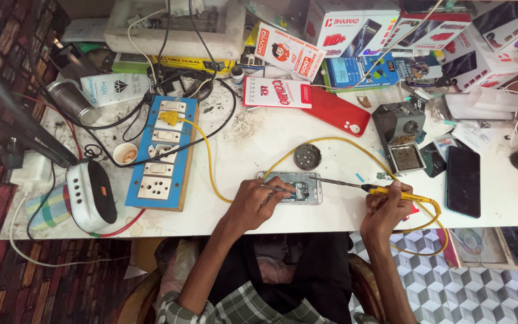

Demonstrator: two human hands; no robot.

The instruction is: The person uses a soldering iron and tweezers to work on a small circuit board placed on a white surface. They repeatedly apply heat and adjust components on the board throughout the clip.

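- The right hand (385, 210) was clamped around the yellow handle of a soldering iron (367, 188), near the front edge of the white table (259, 144).
- The iron lay nearly level, its long axis running left to right along the table's front edge; the thin metal tip pointed left, toward the opened phone (298, 187).
- The handle sat inside the fist, and the bare metal shaft stuck out well to the left of the grip, its tip over the phone's right end.
- A yellow cord (331, 144) looped from the handle back across the table to a blue socket board (162, 153) near the left edge.
- The left hand (253, 201) was closed on thin tweezers (280, 189), whose points aimed right onto the phone's inside.
- The phone lay flat, long axis left to right, close to the front edge, between the two hands.
- Behind the phone sat a round grey tin (307, 156); a black phone (463, 180) lay toward the right edge, and a red phone case (337, 111) lay farther back.
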